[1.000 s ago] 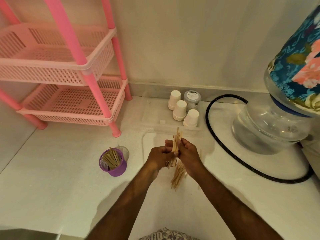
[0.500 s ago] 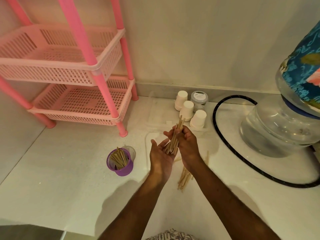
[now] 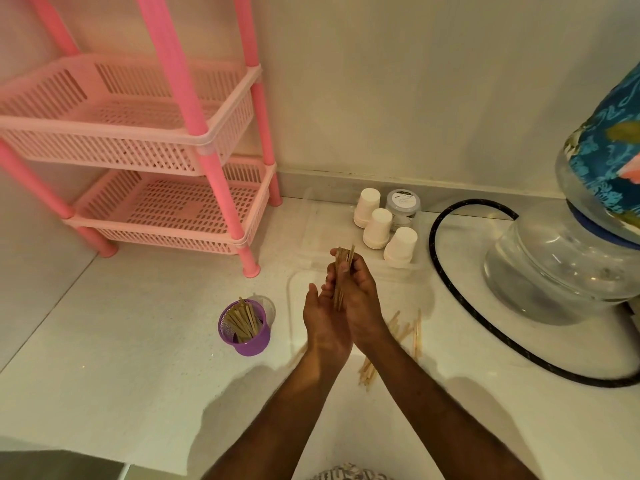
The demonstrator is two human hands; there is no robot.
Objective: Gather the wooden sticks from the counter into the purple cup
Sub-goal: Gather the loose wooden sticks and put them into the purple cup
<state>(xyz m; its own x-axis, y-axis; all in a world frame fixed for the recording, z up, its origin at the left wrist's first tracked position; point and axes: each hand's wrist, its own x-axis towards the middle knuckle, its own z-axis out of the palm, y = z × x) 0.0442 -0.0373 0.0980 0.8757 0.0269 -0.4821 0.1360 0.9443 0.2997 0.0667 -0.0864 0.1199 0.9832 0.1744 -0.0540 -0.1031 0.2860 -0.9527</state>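
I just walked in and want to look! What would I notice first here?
Probably the two hands in the middle: the right hand grips a bundle of sticks upright over the open left hand. Left of them a purple cup already holds sticks, and more loose sticks lie on the counter by the right arm. A big pink rack fills the back left corner.

I count three white paper cups [image 3: 377, 228] upside down at centre right, one lidded jar [image 3: 402, 203] beside them, one purple cup [image 3: 247, 329] lower centre, two pink rack baskets [image 3: 124, 112] upper left, one water bottle [image 3: 568, 265] at right, one black hose [image 3: 460, 303].
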